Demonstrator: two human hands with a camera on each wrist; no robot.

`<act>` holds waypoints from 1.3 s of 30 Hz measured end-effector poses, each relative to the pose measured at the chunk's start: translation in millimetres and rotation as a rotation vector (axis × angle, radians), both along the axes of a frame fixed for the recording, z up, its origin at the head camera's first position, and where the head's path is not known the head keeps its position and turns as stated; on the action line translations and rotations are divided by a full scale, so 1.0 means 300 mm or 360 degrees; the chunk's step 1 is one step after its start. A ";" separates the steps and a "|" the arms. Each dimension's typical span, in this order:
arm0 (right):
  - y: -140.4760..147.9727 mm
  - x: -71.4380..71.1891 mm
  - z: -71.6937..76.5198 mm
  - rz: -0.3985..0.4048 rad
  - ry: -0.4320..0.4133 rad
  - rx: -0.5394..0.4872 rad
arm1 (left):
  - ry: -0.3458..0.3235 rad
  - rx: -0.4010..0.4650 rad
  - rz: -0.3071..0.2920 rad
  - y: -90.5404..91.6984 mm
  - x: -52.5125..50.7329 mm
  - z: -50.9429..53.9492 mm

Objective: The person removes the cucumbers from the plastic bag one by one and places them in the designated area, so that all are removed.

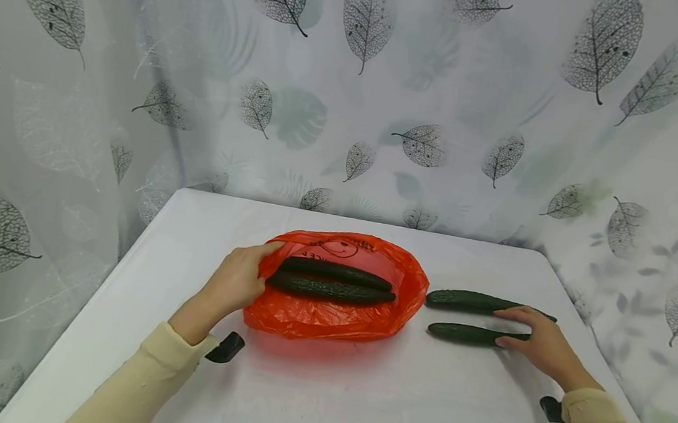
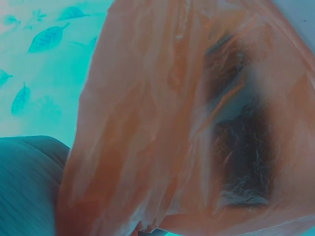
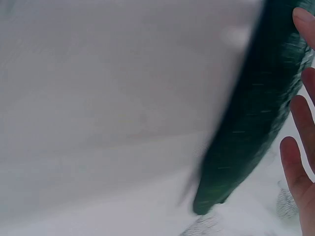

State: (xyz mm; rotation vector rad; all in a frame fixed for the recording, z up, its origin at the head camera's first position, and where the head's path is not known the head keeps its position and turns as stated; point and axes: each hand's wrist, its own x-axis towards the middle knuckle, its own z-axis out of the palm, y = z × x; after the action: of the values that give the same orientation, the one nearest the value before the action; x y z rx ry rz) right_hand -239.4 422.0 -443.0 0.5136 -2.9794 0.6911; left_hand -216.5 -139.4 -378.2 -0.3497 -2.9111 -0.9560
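A red plastic bag [image 1: 322, 325] lies with its mouth open, two dark green cucumbers [image 1: 331, 288] side by side inside it. At its left rim my left hand [image 1: 237, 276] pinches the plastic. The bag fills most of the left wrist view, and dark shapes show blurred through it. To the right of the bag lie a farther cucumber [image 1: 465, 300] and a nearer cucumber [image 1: 456, 332]. My right hand [image 1: 538, 336] is over their right ends, thumb at the nearer one. In the right wrist view, its spread fingers [image 3: 290, 152] are beside a cucumber [image 3: 251, 108], one fingertip touching it.
Everything lies on a white table [image 1: 357, 404]. A leaf-patterned curtain [image 1: 349, 103] hangs behind and on both sides of it. Dark wrist devices [image 1: 226, 348] are worn below both hands, at the cuffs of the cream sleeves [image 1: 139, 373].
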 end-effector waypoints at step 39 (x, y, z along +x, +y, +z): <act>-0.799 -0.021 0.252 0.0428 0.0160 -0.0354 | 0.0004 -0.0008 -0.0012 0.010 -0.013 -0.009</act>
State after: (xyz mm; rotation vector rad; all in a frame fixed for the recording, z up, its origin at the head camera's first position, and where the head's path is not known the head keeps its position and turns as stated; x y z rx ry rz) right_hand -245.8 182.3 -367.3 0.9103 -2.7209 0.9699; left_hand -220.3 -136.3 -381.0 -0.3616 -2.9128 -0.9489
